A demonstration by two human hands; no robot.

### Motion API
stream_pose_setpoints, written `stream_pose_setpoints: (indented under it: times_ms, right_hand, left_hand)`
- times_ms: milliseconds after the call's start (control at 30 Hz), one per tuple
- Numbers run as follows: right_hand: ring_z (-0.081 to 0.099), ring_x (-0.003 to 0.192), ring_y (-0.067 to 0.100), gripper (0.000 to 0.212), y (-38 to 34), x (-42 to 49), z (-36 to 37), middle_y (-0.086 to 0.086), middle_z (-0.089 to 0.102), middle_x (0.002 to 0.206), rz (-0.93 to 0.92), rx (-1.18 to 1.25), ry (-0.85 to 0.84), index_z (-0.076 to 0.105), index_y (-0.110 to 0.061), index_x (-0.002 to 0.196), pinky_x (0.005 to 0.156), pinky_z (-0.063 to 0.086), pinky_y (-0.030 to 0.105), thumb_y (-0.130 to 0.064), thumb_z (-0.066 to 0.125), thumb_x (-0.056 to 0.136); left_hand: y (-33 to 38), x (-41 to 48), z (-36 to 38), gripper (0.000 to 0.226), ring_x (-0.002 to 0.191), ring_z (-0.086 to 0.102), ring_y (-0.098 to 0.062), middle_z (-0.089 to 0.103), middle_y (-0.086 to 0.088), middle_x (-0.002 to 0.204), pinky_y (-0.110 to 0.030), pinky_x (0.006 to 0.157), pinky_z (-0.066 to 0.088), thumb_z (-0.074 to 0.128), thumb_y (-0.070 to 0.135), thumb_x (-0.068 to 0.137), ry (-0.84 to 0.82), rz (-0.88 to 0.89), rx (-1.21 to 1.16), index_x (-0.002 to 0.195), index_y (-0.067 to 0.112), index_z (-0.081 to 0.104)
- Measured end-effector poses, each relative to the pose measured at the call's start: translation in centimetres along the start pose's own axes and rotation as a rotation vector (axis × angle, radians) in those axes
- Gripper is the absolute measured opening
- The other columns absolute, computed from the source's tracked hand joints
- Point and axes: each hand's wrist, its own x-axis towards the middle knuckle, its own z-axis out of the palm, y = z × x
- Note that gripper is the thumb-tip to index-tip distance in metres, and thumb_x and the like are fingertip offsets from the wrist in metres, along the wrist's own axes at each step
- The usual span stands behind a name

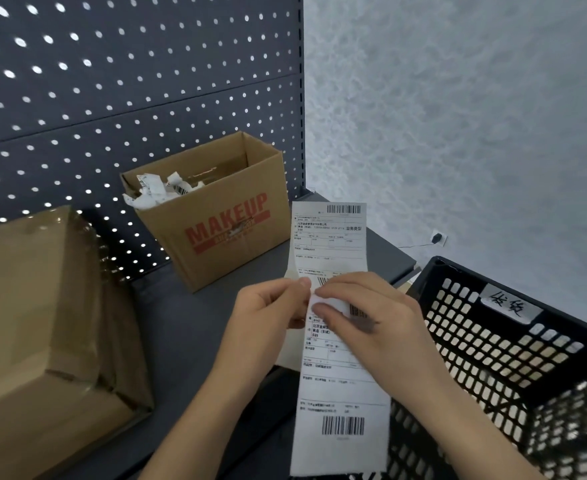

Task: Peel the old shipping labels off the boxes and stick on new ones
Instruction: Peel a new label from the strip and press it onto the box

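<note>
Dark pegboard (112,81) backs the grey surface (188,323); a pale textured wall stands to the right.

Both of your hands are held over the near edge of the surface and pinch the label strip (340,393) at its middle. The left hand (268,313) pinches the left edge. The right hand (365,317) curls its fingers over a lifted white corner.

Caution:
- Pulling unevenly at the lifted corner may tear the strip across the print or barcode.
- Letting the peeled part fold back may stick it to itself or to your fingers.
- The long lower end hangs free and may crease.

Containers:
- MAKEUP box (222,230), far centre, open: holds crumpled label scraps (153,192).
- Taped box (42,323), near left: closed, awaiting its label.
- Black basket (458,271), right, bearing a handwritten tag (508,303): its floor is not in view.
</note>
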Motion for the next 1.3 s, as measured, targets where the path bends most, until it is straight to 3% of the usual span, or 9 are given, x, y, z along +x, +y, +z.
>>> stream_pose_setpoints:
  times_ms: [67, 167, 300, 467, 567, 767, 933, 1100, 1300]
  right_hand:
    - [0.064, 0.101, 0.006, 0.018, -0.1, -0.1, -0.2, -0.011, 0.068, 0.103, 0.014, 0.011, -0.006, 0.076, -0.016, 0.103, 0.087, 0.053, 0.028, -0.021, 0.075, 0.086]
    - [0.063, 0.101, 0.006, 0.017, -0.1, -0.3, -0.4, -0.012, 0.067, 0.103, 0.022, 0.012, -0.015, 0.076, -0.017, 0.102, 0.086, 0.054, 0.028, -0.020, 0.075, 0.086]
    - [0.064, 0.100, 0.006, 0.013, -0.3, -0.3, -0.8, -0.015, 0.067, 0.101, 0.053, 0.037, -0.032, 0.075, -0.019, 0.100, 0.085, 0.053, 0.026, -0.019, 0.074, 0.086]
    - [0.064, 0.096, 0.008, 0.010, -0.8, -0.1, -1.3, -0.016, 0.067, 0.094, 0.137, 0.114, -0.113, 0.072, -0.025, 0.091, 0.083, 0.050, 0.021, -0.017, 0.074, 0.086]
    - [0.063, 0.099, 0.002, 0.019, -1.1, -0.1, -1.5, -0.019, 0.067, 0.097, 0.196, 0.139, -0.131, 0.069, -0.034, 0.104, 0.085, 0.046, 0.014, -0.025, 0.072, 0.087]
    - [0.066, 0.097, 0.008, 0.012, -0.7, 0.0, -1.4, -0.017, 0.068, 0.097, 0.141, 0.160, -0.113, 0.076, -0.024, 0.098, 0.083, 0.051, 0.022, -0.018, 0.073, 0.088]
    - [0.067, 0.093, 0.014, 0.014, -0.5, 0.0, -1.4, -0.013, 0.070, 0.095, 0.171, 0.270, -0.116, 0.077, -0.021, 0.097, 0.081, 0.051, 0.020, -0.011, 0.074, 0.087]
    - [0.068, 0.091, 0.017, 0.018, -0.2, 0.1, -1.8, -0.010, 0.071, 0.095, 0.210, 0.368, -0.128, 0.078, -0.023, 0.095, 0.080, 0.049, 0.016, -0.009, 0.074, 0.085]
    - [0.069, 0.090, 0.019, 0.017, 0.0, 0.1, -1.9, -0.010, 0.071, 0.094, 0.231, 0.363, -0.117, 0.077, -0.024, 0.092, 0.080, 0.056, 0.028, -0.008, 0.076, 0.084]
  left_hand:
    - [-0.1, 0.0, 0.1, 0.034, 0.070, 0.063, -0.018, 0.068, -0.016, 0.071, -0.036, 0.072, 0.054, 0.058, 0.022, 0.097, 0.011, -0.001, 0.049, 0.071, 0.007, 0.073]
    - [-0.1, -0.1, 0.2, 0.038, 0.075, 0.060, -0.028, 0.063, -0.031, 0.081, -0.054, 0.087, 0.051, 0.061, 0.034, 0.091, 0.019, 0.015, 0.107, 0.073, 0.002, 0.070]
    - [0.0, -0.2, 0.3, 0.040, 0.069, 0.056, -0.030, 0.060, -0.029, 0.073, -0.056, 0.086, 0.050, 0.061, 0.027, 0.095, 0.043, 0.019, 0.149, 0.065, 0.002, 0.065]
    - [0.3, -0.4, 0.3, 0.045, 0.074, 0.058, -0.046, 0.062, -0.033, 0.080, -0.057, 0.086, 0.049, 0.061, 0.039, 0.090, 0.031, 0.030, 0.189, 0.074, -0.004, 0.068]
    - [0.4, -0.4, 0.1, 0.035, 0.077, 0.064, -0.042, 0.069, -0.023, 0.077, -0.055, 0.085, 0.050, 0.060, 0.028, 0.096, 0.023, 0.038, 0.214, 0.074, 0.003, 0.072]
    - [0.1, -0.3, 0.1, 0.030, 0.087, 0.064, -0.044, 0.070, -0.021, 0.081, -0.055, 0.090, 0.051, 0.058, 0.026, 0.098, 0.011, 0.014, 0.190, 0.080, 0.009, 0.075]
    - [-0.2, -0.3, 0.4, 0.027, 0.078, 0.071, -0.021, 0.074, -0.013, 0.081, -0.030, 0.080, 0.054, 0.057, 0.020, 0.097, -0.020, -0.047, 0.037, 0.084, 0.005, 0.075]
    - [-0.4, -0.1, 0.2, 0.026, 0.091, 0.069, -0.032, 0.071, -0.025, 0.097, -0.032, 0.083, 0.054, 0.054, 0.015, 0.098, -0.111, -0.105, -0.091, 0.096, -0.004, 0.072]
    - [-0.2, 0.0, 0.4, 0.028, 0.090, 0.070, -0.025, 0.074, -0.017, 0.097, -0.028, 0.081, 0.055, 0.053, 0.018, 0.098, -0.158, -0.123, -0.084, 0.101, -0.002, 0.072]
